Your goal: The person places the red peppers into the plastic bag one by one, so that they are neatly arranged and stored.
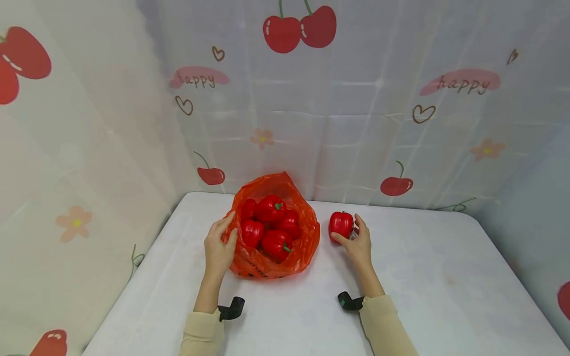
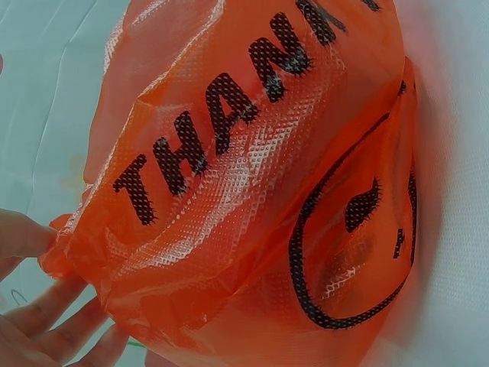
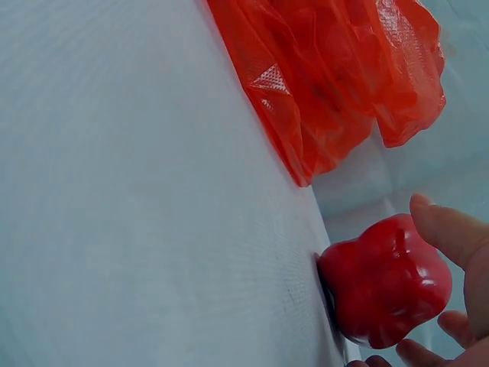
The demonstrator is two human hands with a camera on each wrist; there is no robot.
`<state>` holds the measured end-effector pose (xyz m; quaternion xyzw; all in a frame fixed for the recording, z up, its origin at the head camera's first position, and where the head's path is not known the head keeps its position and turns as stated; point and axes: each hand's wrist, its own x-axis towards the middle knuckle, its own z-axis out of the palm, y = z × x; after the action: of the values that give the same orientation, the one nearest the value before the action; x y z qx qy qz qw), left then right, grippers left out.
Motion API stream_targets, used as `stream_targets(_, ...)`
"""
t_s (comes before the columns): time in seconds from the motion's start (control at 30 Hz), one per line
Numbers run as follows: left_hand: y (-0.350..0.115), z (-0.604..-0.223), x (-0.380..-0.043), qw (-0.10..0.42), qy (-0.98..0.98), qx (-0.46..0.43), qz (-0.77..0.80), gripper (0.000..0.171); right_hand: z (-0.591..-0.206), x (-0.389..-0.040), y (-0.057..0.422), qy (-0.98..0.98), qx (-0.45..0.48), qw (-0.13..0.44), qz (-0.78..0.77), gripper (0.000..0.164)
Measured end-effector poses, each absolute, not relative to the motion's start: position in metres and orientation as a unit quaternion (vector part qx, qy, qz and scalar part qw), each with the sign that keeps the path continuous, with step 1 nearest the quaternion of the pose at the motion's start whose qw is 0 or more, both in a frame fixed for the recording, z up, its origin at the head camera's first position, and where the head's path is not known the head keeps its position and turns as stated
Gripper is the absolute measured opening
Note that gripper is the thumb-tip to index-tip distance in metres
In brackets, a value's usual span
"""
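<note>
An orange-red plastic bag (image 1: pixel 307 257) stands on the table with its mouth spread, and several red bell peppers (image 1: pixel 276 244) lie inside. My left hand (image 1: pixel 221 247) holds the bag's left rim; in the left wrist view the rim lies between the thumb and fingers (image 2: pixel 53 310). To the right of the bag, one more red bell pepper (image 1: pixel 341 224) rests on the table. My right hand (image 1: pixel 359 244) is curled around that pepper from the right, its thumb (image 3: pixel 451 233) over one side and the other fingers partly hidden behind it.
A white cloth covers the table (image 1: pixel 445 277). Behind the bag hangs a pale curtain (image 1: pixel 347 128) printed with cherries and hearts. Black wrist mounts (image 1: pixel 232 309) sit at both cuffs. The left wrist view shows black lettering on the bag.
</note>
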<state>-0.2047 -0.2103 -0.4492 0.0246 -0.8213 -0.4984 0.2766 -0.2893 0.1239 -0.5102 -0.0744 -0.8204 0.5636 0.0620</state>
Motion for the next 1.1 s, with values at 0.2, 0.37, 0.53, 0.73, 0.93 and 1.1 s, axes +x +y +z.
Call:
stream_targets(0.2, -0.2095, -0.4500, -0.2053, 0.272, -0.824, 0.028, -0.496, 0.044, -0.5120, -0.2922, 0.1232, -0.822, -0.074, 0.063, 0.561, 0.091)
stream_targets(0.37, -0.2096, -0.4510, -0.2048, 0.271, -0.826, 0.029, -0.494, 0.044, -0.5110, -0.2932, 0.1221, -0.823, -0.080, 0.055, 0.560, 0.093)
stream_targets(0.53, -0.2104, -0.4515, -0.2052, 0.268, -0.826, 0.029, -0.496, 0.044, -0.5116, -0.2939, 0.1225, -0.822, -0.074, 0.057, 0.561, 0.090)
stream_targets(0.73, -0.2114, -0.4501, -0.2058, 0.275, -0.823, 0.028, -0.496, 0.044, -0.5115, -0.2950, 0.1214, -0.825, -0.067, 0.064, 0.558, 0.089)
stream_targets(0.93, -0.2117, -0.4489, -0.2051, 0.275, -0.822, 0.028, -0.498, 0.044, -0.5135, -0.2968, 0.1205, -0.829, -0.069, 0.069, 0.550, 0.088)
stream_targets(1.1, -0.2119, -0.4489, -0.2049, 0.274, -0.821, 0.029, -0.499, 0.044, -0.5142, -0.2963, 0.1204, -0.826, -0.070, 0.075, 0.554, 0.087)
